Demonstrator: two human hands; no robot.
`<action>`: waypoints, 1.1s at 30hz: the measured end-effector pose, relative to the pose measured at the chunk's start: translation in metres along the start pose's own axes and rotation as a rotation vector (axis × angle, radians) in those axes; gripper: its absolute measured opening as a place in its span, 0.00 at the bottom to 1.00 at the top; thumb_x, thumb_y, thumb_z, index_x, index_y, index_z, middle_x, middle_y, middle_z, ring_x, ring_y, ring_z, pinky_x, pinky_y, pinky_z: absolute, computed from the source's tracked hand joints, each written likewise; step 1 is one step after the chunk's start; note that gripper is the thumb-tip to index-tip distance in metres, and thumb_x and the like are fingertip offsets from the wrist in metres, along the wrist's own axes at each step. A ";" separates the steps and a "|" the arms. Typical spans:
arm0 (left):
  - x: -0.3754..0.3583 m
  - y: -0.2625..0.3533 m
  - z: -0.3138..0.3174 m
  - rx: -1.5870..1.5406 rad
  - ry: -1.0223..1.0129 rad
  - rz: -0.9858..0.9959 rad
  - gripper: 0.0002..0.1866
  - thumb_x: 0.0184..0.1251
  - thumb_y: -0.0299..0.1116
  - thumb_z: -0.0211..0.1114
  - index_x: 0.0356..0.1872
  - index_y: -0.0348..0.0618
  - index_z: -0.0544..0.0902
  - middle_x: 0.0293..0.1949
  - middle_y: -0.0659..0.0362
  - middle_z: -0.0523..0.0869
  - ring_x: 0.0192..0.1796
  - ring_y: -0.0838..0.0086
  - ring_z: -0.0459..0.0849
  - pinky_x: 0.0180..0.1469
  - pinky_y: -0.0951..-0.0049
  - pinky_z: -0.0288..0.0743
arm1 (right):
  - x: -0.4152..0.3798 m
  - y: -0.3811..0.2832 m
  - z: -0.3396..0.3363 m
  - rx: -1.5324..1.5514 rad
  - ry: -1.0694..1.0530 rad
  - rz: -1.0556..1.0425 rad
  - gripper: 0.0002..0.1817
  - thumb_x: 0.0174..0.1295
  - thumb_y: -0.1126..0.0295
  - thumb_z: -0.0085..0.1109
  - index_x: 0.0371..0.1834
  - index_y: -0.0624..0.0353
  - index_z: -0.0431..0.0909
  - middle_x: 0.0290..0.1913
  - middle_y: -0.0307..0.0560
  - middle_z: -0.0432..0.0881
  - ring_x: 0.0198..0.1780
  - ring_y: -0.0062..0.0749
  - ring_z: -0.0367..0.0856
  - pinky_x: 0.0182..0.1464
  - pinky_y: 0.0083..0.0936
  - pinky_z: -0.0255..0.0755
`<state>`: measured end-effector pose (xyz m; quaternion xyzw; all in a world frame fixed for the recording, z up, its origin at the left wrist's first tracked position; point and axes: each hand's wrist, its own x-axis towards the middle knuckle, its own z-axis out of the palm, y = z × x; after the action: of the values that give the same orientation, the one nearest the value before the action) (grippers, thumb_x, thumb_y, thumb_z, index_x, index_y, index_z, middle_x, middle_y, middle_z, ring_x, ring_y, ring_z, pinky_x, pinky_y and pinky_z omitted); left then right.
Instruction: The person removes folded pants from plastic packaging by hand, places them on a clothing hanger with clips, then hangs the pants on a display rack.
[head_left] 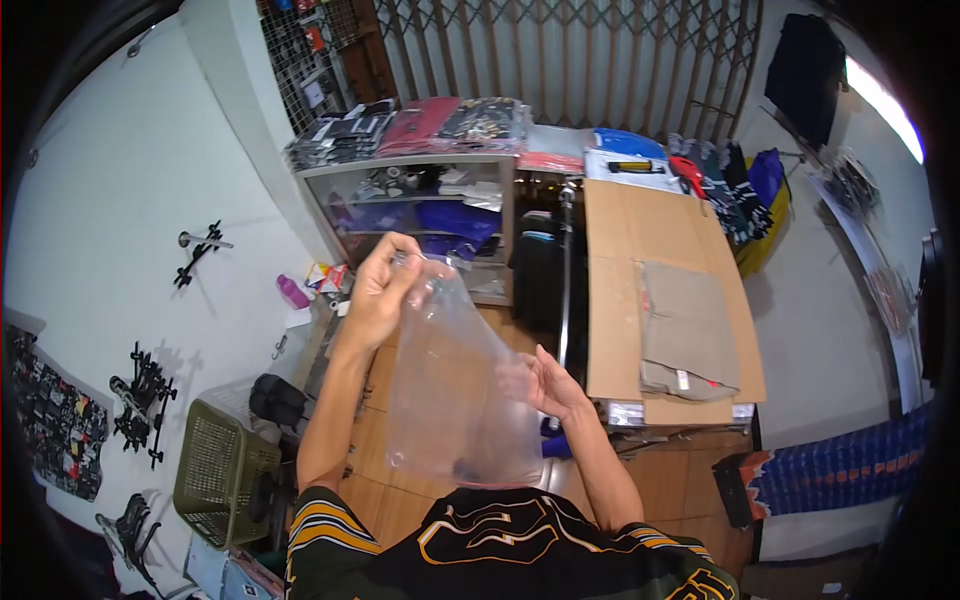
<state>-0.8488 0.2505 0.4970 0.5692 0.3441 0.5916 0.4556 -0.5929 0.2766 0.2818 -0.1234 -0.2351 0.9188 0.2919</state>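
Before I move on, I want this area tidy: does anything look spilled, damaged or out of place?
Nothing plainly stands out. The left hand grips a clear plastic bag, and the folded garment lies on the cardboard; I see no spill or damage.

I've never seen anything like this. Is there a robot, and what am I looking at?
No robot here: these are a person's two bare hands. The single picture comes from a camera worn on the head, looking forward and down, hence the forearms reaching away from you.

The left hand pinches a clear plastic bag near its top. The right hand is at the bag's side, fingers showing through the plastic; whether they grip it is hard to tell.

To the right, a folded grey garment lies on cardboard. Farther back, packets lie on a glass cabinet.
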 end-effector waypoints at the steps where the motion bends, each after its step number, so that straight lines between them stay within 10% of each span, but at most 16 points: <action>1: 0.001 0.001 -0.017 0.008 0.012 0.001 0.06 0.77 0.36 0.57 0.45 0.48 0.71 0.38 0.52 0.88 0.24 0.87 0.69 0.35 0.83 0.69 | 0.022 0.010 0.005 0.080 0.102 -0.098 0.18 0.68 0.56 0.59 0.53 0.55 0.76 0.50 0.48 0.83 0.48 0.33 0.84 0.53 0.34 0.77; 5: -0.006 0.008 -0.087 0.228 0.048 0.012 0.05 0.76 0.33 0.60 0.42 0.45 0.74 0.34 0.58 0.88 0.26 0.88 0.73 0.30 0.84 0.69 | 0.076 0.023 0.002 0.106 0.034 -0.410 0.11 0.58 0.80 0.64 0.38 0.52 0.74 0.44 0.44 0.84 0.37 0.23 0.82 0.46 0.21 0.79; 10: -0.024 -0.005 -0.143 0.291 0.136 0.003 0.05 0.71 0.29 0.64 0.43 0.42 0.79 0.34 0.67 0.82 0.33 0.88 0.76 0.35 0.84 0.68 | 0.081 0.006 0.051 -0.033 0.214 -0.416 0.30 0.58 0.65 0.72 0.62 0.59 0.70 0.48 0.44 0.82 0.33 0.16 0.79 0.35 0.10 0.76; 15: -0.033 -0.068 -0.160 0.226 0.222 -0.099 0.09 0.70 0.27 0.66 0.48 0.41 0.79 0.37 0.64 0.86 0.37 0.87 0.80 0.38 0.83 0.70 | 0.094 -0.004 0.009 -0.357 0.440 -0.468 0.09 0.68 0.63 0.63 0.43 0.57 0.79 0.34 0.37 0.83 0.31 0.15 0.77 0.32 0.11 0.70; 33: 0.177 -0.217 -0.179 0.101 0.192 -0.191 0.11 0.73 0.32 0.64 0.47 0.36 0.87 0.39 0.57 0.90 0.42 0.79 0.85 0.46 0.78 0.78 | 0.175 -0.170 -0.037 -0.761 0.857 -0.785 0.12 0.69 0.65 0.61 0.42 0.64 0.82 0.30 0.44 0.85 0.25 0.25 0.83 0.29 0.19 0.78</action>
<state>-0.9825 0.5107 0.3395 0.4969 0.4679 0.5791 0.4458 -0.6378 0.5161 0.3203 -0.4751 -0.4321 0.4692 0.6061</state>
